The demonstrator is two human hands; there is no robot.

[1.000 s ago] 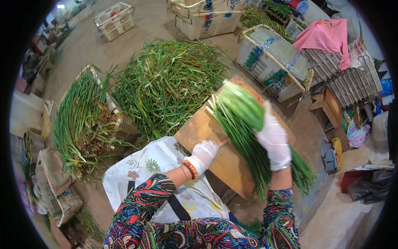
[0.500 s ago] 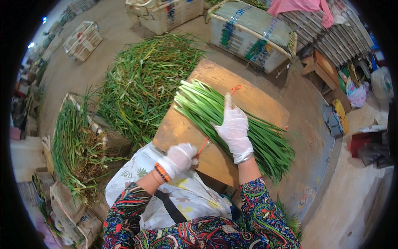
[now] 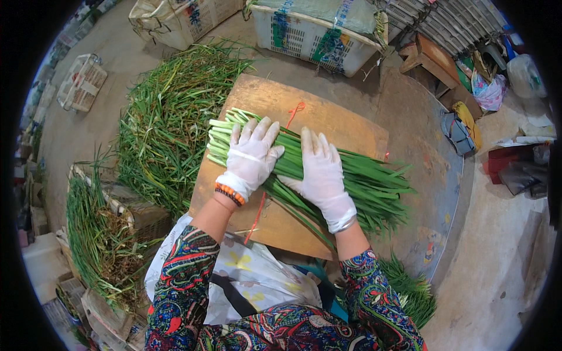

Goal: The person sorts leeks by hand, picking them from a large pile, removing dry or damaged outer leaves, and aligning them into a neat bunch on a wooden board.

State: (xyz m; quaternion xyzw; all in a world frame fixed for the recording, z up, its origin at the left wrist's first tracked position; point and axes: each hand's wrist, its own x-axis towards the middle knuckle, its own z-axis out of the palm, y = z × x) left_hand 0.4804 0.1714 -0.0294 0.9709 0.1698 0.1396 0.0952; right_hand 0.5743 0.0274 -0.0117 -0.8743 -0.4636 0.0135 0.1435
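Observation:
A bundle of green chives (image 3: 369, 181) lies across a wooden board (image 3: 272, 92), pale stem ends to the left and leaf tips to the right. My gloved left hand (image 3: 252, 153) rests on it near the stem ends, open, fingers stretched over the top. Open too, my gloved right hand (image 3: 322, 175) lies across the middle, its thumb spread toward the left hand. A thin red tie (image 3: 256, 218) shows on the board at the near side of the bundle. More red string, with a loop, shows at the far side; the chives hide whatever runs between.
A large heap of loose greens (image 3: 167, 117) lies left of the board. Nearer stands a basket of chives (image 3: 88, 228). Taped white crates (image 3: 316, 41) stand beyond the board. More greens (image 3: 410, 292) are low at the right, beside my right sleeve.
My left hand has let go of the red tie's near end and moved onto the bundle. The right hand has spread flatter over the chives. The whole view has shifted.

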